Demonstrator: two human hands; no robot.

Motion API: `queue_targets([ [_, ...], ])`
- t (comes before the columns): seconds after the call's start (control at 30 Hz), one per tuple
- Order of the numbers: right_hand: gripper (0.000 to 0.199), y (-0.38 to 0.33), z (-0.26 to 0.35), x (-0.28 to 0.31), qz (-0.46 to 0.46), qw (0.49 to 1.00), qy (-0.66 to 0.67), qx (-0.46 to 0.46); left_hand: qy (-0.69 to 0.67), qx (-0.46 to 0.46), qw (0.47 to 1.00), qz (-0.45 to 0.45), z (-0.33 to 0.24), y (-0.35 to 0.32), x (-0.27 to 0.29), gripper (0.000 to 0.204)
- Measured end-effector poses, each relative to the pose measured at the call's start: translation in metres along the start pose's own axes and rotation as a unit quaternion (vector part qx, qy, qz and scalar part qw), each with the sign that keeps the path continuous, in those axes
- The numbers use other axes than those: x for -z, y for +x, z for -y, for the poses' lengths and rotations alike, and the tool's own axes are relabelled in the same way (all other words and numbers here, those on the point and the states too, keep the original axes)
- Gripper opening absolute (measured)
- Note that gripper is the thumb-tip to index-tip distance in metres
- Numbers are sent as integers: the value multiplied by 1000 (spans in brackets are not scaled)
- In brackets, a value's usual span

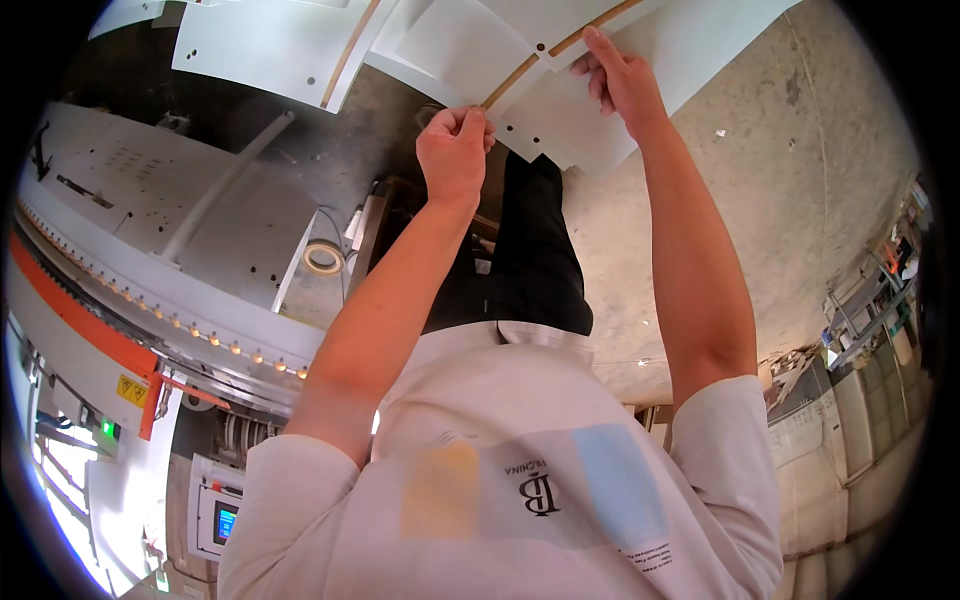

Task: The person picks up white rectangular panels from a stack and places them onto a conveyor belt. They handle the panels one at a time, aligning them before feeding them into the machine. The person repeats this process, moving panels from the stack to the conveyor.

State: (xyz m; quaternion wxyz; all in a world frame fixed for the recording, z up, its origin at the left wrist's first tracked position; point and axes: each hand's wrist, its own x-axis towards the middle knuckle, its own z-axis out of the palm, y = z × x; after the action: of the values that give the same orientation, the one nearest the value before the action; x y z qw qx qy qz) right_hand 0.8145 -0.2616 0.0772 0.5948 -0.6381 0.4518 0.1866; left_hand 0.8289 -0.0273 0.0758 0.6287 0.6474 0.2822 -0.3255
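Note:
At the top of the view lies a white board (440, 48) with round dark holes and a narrow brown line (512, 80) across it. My left hand (455, 155) is closed at the board's near edge, thumb on top where the brown line ends. Farther along the same line is my right hand (628, 90), its thumb tip on the brown and its fingers curled over the white surface. Whether anything small sits in the right fingers cannot be seen. To the left is another white board (260, 50) with a similar brown line and holes.
On my left stands a large grey machine with an orange band (85, 305) and a row of small rollers (190, 328). A tape roll (322, 257) lies beside it. A small screen (225, 522) is lower left. Clutter (870, 310) lines the concrete floor (770, 200) at right.

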Motion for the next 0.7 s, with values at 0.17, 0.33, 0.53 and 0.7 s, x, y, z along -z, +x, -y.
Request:
queue_targets([
  [0.17, 68, 1, 0, -1, -2, 1000, 1, -1, -8, 11, 1000, -3, -5, -5, -2, 17],
  [0.33, 69, 1, -2, 1, -2, 1000, -10, -6, 42, 12, 999, -16, -8, -3, -6, 15],
  [0.53, 68, 2, 0, 2, 2, 1000, 1, -6, 77, -11, 997, -10, -4, 3, -2, 13],
  [0.7, 66, 1, 3, 2, 5, 1000, 14, -7, 43, -15, 999, 11, -1, 1, 5, 18],
])
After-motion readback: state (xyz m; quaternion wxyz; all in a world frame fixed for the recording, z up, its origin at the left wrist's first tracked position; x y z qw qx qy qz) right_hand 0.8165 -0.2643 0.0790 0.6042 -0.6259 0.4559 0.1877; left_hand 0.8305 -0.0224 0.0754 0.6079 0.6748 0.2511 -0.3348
